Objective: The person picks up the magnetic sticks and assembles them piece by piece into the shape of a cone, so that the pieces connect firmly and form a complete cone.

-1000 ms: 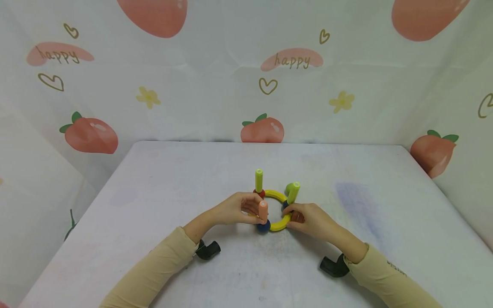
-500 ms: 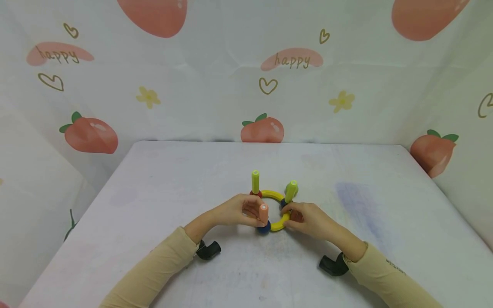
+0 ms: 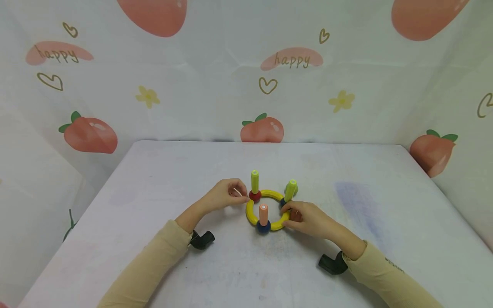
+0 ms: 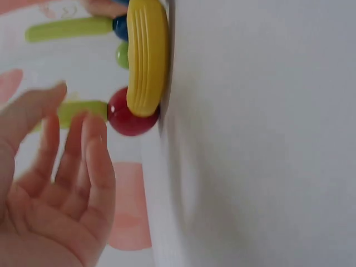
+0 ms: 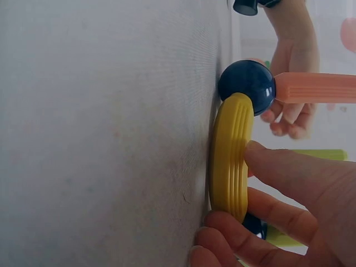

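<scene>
Three yellow curved pieces (image 3: 252, 214) form a ring on the table, joined by a red ball (image 3: 255, 196), a near blue ball (image 3: 263, 226) and a far blue ball (image 3: 283, 202). A green rod (image 3: 255, 182) stands on the red ball, and an orange rod (image 3: 263, 214) on the near blue one. Another green rod (image 3: 290, 191) leans on the far blue ball. My left hand (image 3: 227, 196), its fingers loosely bent, is beside the red ball and grips nothing. The right hand (image 3: 310, 219) pinches the near-right yellow curved piece (image 5: 229, 158) between thumb and fingers.
A green ball (image 4: 123, 55) sits behind the far green rod. Black curved fittings (image 3: 203, 240) hang at both wrists. A white cloth printed with peaches stands behind the table's far edge (image 3: 327, 143).
My left hand has let go of the orange rod and moved left and away, to beside the red ball. The ring has shifted slightly left; my right hand keeps its pinch.
</scene>
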`<state>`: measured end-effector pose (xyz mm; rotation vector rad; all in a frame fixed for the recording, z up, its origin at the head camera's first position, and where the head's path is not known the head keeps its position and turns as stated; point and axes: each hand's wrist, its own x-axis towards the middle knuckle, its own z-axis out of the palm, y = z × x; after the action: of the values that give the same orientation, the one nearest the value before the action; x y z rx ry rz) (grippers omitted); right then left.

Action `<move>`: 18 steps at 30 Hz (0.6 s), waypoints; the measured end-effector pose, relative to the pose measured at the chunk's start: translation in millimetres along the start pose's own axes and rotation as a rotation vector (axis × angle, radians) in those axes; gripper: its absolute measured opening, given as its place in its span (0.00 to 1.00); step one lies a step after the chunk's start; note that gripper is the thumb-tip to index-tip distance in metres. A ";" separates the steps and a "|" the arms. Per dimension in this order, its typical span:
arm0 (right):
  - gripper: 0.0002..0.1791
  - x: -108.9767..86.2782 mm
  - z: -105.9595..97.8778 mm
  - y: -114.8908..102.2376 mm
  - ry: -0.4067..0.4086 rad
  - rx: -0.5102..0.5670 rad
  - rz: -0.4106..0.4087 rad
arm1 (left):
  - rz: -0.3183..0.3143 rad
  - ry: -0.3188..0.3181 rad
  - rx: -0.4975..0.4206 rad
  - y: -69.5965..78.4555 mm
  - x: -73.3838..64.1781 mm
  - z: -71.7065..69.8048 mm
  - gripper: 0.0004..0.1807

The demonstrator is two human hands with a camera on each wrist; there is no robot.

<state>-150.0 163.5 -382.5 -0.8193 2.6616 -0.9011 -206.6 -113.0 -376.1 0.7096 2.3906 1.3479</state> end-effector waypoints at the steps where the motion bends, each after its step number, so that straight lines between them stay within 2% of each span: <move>1: 0.15 0.1 -0.2 0.0 -0.001 0.000 0.000 | -0.016 0.023 -0.001 -0.6 1.4 -1.4 0.10; 4: 0.15 0.3 -0.6 -0.1 -0.005 -0.003 -0.003 | -0.053 0.043 -0.016 -2.0 7.1 -2.6 0.14; 10: 0.15 0.5 -1.3 -0.1 -0.018 -0.001 0.002 | -0.083 -0.055 -0.005 -5.0 18.7 2.7 0.23; 14: 0.15 0.9 -1.2 0.2 -0.022 -0.003 0.007 | -0.085 -0.096 0.047 -5.8 23.3 5.7 0.21; 18: 0.16 1.0 -0.6 0.7 -0.015 -0.006 0.010 | -0.113 -0.088 0.091 -7.0 25.5 6.2 0.18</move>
<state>-151.4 163.7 -382.5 -0.8100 2.6545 -0.8824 -226.7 -97.5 -385.8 0.6337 2.3959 1.1455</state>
